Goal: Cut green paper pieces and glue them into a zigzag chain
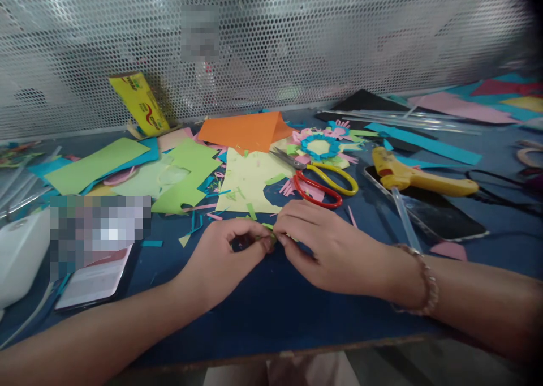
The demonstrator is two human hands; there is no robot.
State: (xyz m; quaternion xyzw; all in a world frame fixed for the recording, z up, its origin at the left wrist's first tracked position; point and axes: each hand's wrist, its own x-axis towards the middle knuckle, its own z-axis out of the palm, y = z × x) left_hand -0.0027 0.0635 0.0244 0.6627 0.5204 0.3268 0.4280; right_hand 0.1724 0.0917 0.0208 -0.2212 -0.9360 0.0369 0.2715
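You're pinching green paper strip [267,226] between both hands, just below scissors [324,183]. Left hand [227,253] grip closing tight on strip's left end, right hand [328,244] grip closing on its right end. Strip mostly hiding behind fingertips. Glue gun [418,176] lying right of scissors, pale yellow sheet [248,179] lying left of scissors on blue surface [271,318].

We log left hand [220,256] and right hand [322,244] meeting at the table's [263,318] front middle, a paper scrap [268,227] pinched between their fingertips. Scissors [318,179] lie just behind the right hand, paper flower [319,145] behind those, glue gun [418,178] to their right over a phone [432,210]. Mesh wall [297,46] stands behind everything.
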